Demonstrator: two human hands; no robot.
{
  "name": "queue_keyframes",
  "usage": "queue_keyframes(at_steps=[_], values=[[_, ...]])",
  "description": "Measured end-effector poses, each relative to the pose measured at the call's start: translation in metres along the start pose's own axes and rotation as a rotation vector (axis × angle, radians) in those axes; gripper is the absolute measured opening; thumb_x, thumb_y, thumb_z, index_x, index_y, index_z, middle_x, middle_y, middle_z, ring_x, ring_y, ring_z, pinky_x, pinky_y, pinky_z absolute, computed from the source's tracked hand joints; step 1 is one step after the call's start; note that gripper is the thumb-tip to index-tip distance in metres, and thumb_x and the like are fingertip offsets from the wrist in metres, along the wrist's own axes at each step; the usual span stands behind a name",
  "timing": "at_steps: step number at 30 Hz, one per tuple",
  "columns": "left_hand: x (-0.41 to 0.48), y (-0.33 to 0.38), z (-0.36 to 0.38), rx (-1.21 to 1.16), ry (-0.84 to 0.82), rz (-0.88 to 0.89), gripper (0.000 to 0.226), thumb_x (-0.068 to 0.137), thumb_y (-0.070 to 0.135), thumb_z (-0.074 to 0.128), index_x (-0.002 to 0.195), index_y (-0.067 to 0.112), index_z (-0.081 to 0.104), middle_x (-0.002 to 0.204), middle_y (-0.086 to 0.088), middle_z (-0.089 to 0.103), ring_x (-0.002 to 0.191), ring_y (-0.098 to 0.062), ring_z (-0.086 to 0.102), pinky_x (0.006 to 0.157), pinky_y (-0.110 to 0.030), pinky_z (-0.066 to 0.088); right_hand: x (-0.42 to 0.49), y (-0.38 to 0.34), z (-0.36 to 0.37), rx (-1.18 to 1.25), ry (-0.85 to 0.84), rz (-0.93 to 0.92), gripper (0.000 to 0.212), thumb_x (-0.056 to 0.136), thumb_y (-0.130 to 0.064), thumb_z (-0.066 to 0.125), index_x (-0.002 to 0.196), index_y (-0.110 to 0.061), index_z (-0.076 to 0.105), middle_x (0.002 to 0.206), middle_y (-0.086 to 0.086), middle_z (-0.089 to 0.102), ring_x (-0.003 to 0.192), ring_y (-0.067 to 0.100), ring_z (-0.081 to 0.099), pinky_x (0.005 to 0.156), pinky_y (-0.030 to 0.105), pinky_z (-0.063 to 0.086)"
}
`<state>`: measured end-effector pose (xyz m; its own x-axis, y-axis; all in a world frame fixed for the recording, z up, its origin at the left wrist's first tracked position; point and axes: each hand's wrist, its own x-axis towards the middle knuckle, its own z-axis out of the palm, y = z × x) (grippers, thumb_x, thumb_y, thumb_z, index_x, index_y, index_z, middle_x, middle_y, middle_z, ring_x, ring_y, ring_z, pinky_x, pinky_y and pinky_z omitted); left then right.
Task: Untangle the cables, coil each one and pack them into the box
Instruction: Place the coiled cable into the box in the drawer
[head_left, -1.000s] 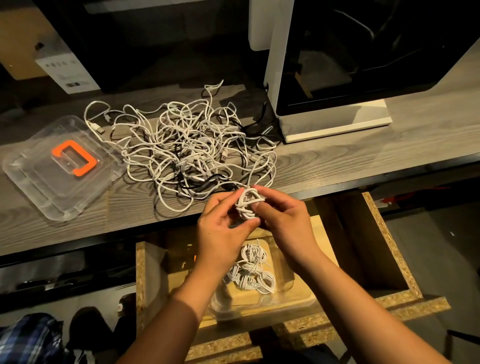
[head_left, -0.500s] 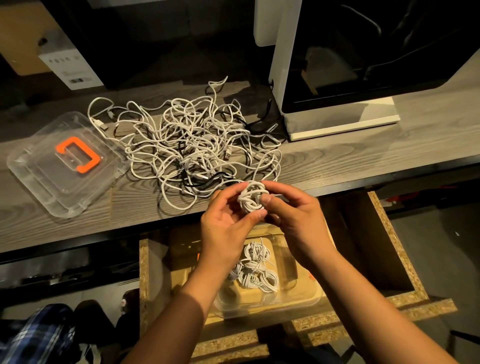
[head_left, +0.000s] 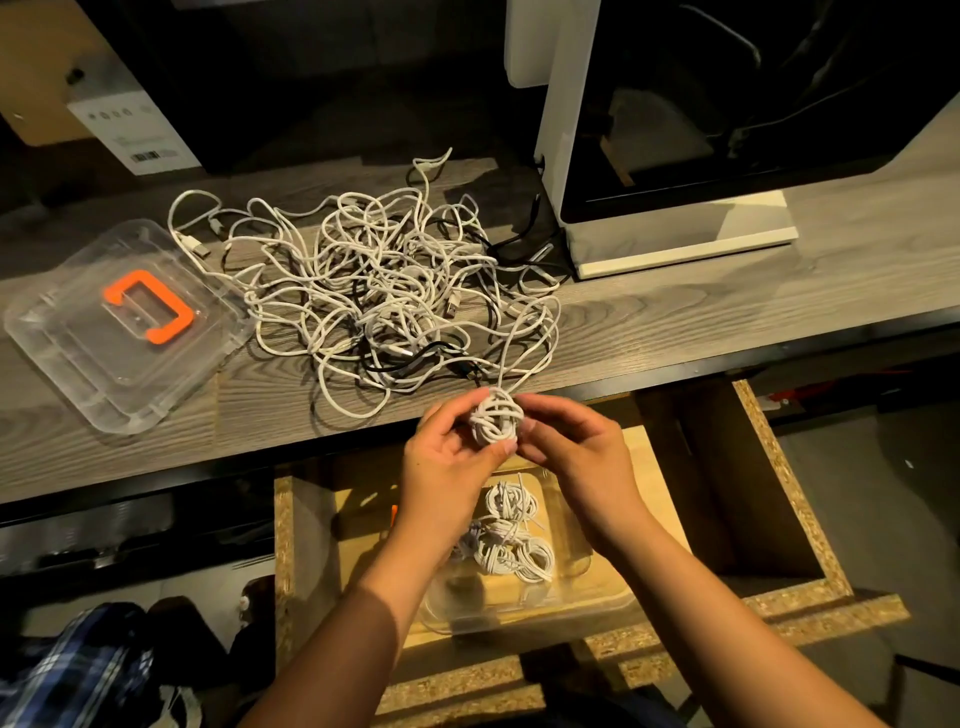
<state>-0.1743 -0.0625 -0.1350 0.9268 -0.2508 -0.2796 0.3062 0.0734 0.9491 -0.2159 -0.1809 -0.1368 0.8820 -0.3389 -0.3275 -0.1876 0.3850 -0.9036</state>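
Pinching one coiled cable, left grip and right grip hover above one box.

The small bundle of white cable held between the two hands has changed shape. A second ago it was a loose, flattish coil of a few open loops. Now it is a rounder, tighter ball, with turns crossing over one another. The right hand has eased off it. Its fingers lay over the top of the coil and hid the right half, but now they pinch only the right side, so most of the bundle shows. The strand running up from the bundle to the tangled heap of white and black cables appears drawn into a longer, narrower loop than before.
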Motion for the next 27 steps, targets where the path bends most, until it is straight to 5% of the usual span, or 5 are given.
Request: queue_keyframes(at_steps=[7,10,16,23,27], values=[[-0.005,-0.047,-0.02,0.364,-0.025,-0.283,0.04,0.074,-0.005,0.072,0.099,0.022,0.057,0.101,-0.001,0.063,0.079,-0.009,0.064,0.067,-0.019,0.052,-0.006,0.05,-0.021,-0.237,0.007,0.249,0.016,0.087,0.003,0.058,0.089,-0.008,0.07,0.085,0.01,0.07,0.074,0.018,0.062,0.073,0.031,0.054],[-0.007,-0.07,-0.022,0.378,-0.028,-0.388,0.044,0.079,-0.007,0.065,0.115,0.016,0.057,0.115,-0.003,0.056,0.096,-0.015,0.06,0.073,-0.018,0.049,-0.006,0.071,-0.027,-0.257,0.017,0.409,0.018,0.091,0.001,0.052,0.097,-0.004,0.068,0.095,0.014,0.068,0.084,0.023,0.063,0.084,0.04,0.053],[-0.002,-0.092,-0.028,0.389,-0.084,-0.526,0.058,0.085,-0.009,0.053,0.135,0.018,0.042,0.144,-0.005,0.04,0.123,-0.021,0.048,0.084,-0.024,0.047,-0.005,0.084,-0.032,-0.246,0.002,0.551,0.018,0.094,0.001,0.045,0.101,-0.004,0.06,0.091,0.011,0.061,0.078,0.019,0.057,0.067,0.026,0.049],[0.0,-0.04,-0.015,0.573,0.06,-0.02,0.036,0.084,-0.005,0.057,0.094,0.03,0.056,0.101,0.004,0.061,0.073,0.0,0.055,0.06,-0.008,0.045,0.022,0.008,-0.005,-0.532,0.282,-0.143,0.011,0.086,-0.023,0.065,0.076,-0.02,0.059,0.072,-0.002,0.061,0.07,0.014,0.057,0.066,0.032,0.047],[0.028,-0.008,-0.004,0.529,0.097,0.26,0.044,0.082,-0.009,0.056,0.084,0.035,0.055,0.087,0.013,0.058,0.07,0.004,0.054,0.063,-0.008,0.043,0.059,-0.026,0.012,-0.695,0.192,-0.099,0.036,0.074,-0.054,0.067,0.076,-0.019,0.059,0.069,-0.001,0.061,0.066,0.017,0.057,0.064,0.04,0.05]])
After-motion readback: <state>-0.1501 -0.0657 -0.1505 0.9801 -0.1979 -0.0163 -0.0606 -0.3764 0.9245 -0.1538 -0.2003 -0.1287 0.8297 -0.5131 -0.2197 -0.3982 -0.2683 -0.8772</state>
